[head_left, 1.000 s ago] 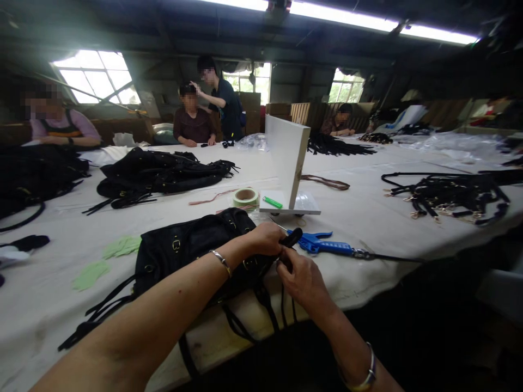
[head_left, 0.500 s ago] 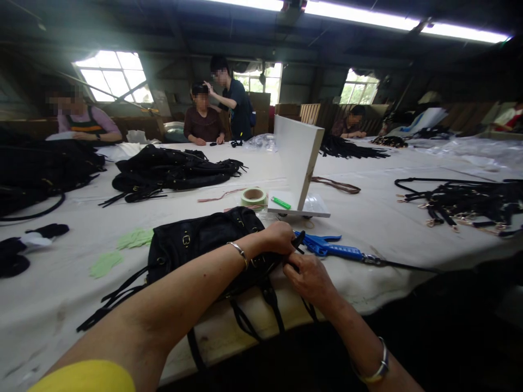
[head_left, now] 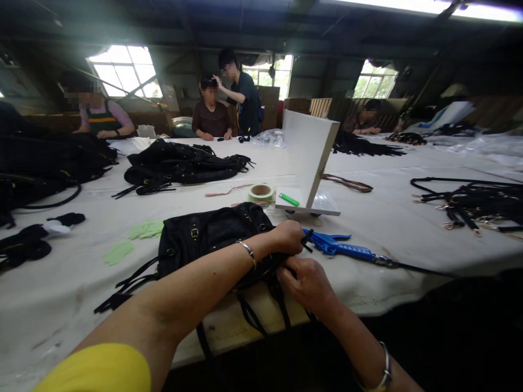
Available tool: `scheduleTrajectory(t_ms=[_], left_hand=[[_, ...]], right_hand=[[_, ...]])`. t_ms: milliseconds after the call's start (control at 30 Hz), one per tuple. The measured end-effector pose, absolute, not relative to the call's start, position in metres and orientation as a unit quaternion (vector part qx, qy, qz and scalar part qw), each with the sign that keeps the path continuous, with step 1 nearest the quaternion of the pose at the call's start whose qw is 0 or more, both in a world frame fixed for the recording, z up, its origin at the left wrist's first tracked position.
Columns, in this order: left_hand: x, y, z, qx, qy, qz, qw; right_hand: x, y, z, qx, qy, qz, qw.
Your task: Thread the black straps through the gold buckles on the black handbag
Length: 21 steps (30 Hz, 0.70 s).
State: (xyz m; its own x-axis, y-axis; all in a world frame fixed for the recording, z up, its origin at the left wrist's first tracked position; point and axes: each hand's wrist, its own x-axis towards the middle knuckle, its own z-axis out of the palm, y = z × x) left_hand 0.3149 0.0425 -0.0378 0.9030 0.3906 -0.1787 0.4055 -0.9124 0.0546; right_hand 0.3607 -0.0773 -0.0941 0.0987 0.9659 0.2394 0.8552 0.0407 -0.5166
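Observation:
A black bag (head_left: pixel 212 231) with brass buckles lies at the near edge of the white-covered table (head_left: pixel 183 201), its straps hanging over the edge. My left hand (head_left: pixel 289 238) is closed on the bag's right end, where a short black strap pokes out beside the fingers. Just below it, my right hand (head_left: pixel 306 280) is closed against the same end of the bag, fingertips curled and partly hidden. Right of my left hand lies a blue air gun (head_left: pixel 343 247) with its hose.
Behind the bag are a tape roll (head_left: pixel 261 192), a green lighter (head_left: pixel 289 199) and an upright white board (head_left: pixel 308 158). Green paper pieces (head_left: pixel 146 229) lie left. Black bags (head_left: pixel 175 166) and a strap pile (head_left: pixel 474 204) lie farther off. Several people are across the table.
The camera view has shifted, so the table items appear farther right. My hands have moved slightly apart at the bag's right end, the left one above the right.

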Motion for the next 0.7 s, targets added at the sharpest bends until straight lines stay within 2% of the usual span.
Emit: scheduleTrajectory(t_ms=[200,400,700], left_hand=[[0.315,0.047,-0.039,0.976,0.204,-0.062,0.053],[0.312,0.053,-0.033,0.979,0.160,-0.111,0.060],[0.304,0.052,-0.025,0.982,0.129,-0.129,0.039]], right_hand=[[0.366,-0.077,-0.093,-0.703,-0.646,0.121,0.271],[0.363,-0.080,-0.090,-0.746,-0.641,0.013,0.179],[0.356,-0.086,-0.093,-0.750,-0.640,-0.033,0.167]])
